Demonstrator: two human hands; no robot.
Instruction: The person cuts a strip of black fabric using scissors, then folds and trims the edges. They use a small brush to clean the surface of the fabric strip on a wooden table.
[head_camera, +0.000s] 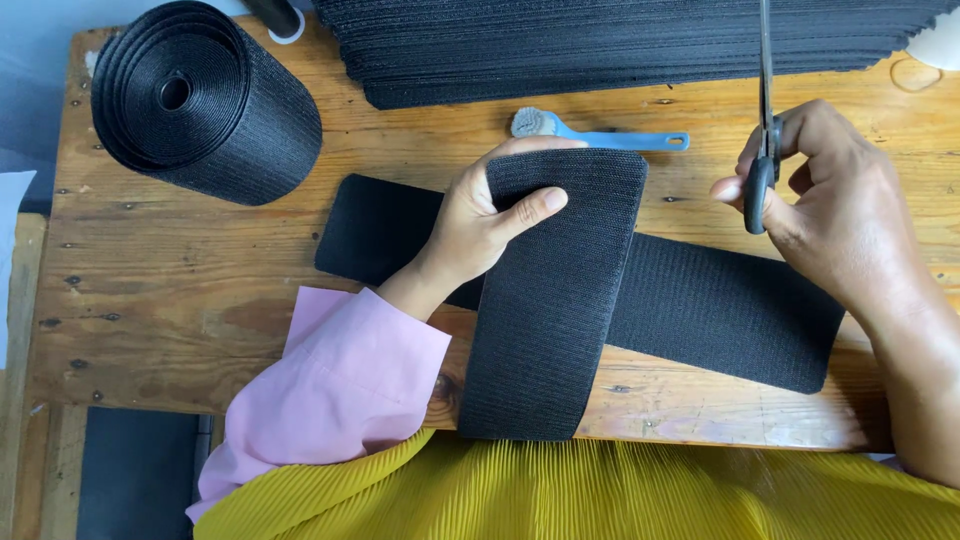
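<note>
Strip (545, 300) of black ribbed webbing sits in the left hand (480, 225), thumb pinching its rounded top end, the rest hanging over the table (200, 300) edge. It crosses a second strip (720, 310) lying flat. Right hand (840, 200) is closed round scissors (765, 130), blades pointing up. Roll (200, 100) is far left, blue brush (600, 135) just behind, stack (600, 45) at the back.

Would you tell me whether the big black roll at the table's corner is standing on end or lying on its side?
Lying on its side: the roll shows its spiral end and core hole sideways.
</note>
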